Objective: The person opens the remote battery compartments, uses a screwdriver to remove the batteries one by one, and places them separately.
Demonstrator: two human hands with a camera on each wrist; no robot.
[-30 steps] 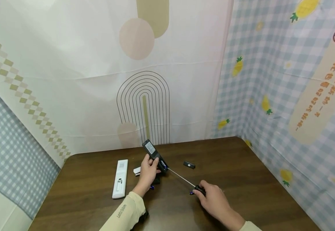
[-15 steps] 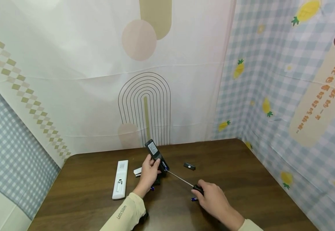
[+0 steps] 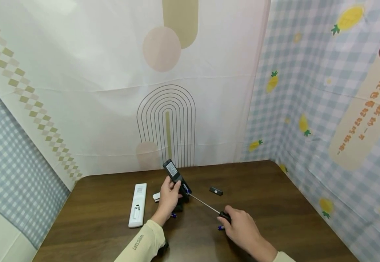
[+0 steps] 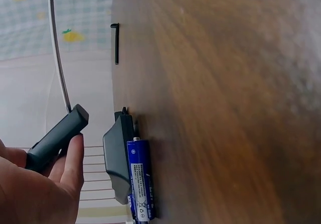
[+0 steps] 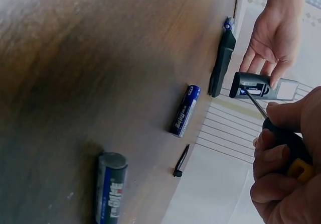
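My left hand [image 3: 168, 200] holds a black remote control [image 3: 172, 170] raised and tilted, with its back toward me in the head view. A blue battery [image 5: 251, 90] lies in its uncovered battery compartment. My right hand [image 3: 243, 226] grips a screwdriver [image 3: 205, 204] by its black handle, which has a yellow part in the right wrist view. The metal shaft slants up to the compartment's lower end, its tip at the battery's end. Whether the tip touches the battery or the contact, I cannot tell. Below the left hand lies another black device [image 4: 118, 156], with blue batteries [image 4: 140, 181] beside it.
A white remote control [image 3: 138, 206] lies at the left, its battery slot uncovered. Near it is a small white piece [image 3: 156, 196]. A small black cover [image 3: 216, 191] lies at the back right. Another blue battery [image 3: 221, 228] rests beside the right hand on the brown table [image 3: 288, 203].
The screwdriver tip has shifted slightly left and down on the remote control. The right hand has moved a little, showing more of the battery beside it. The head view has tilted slightly.
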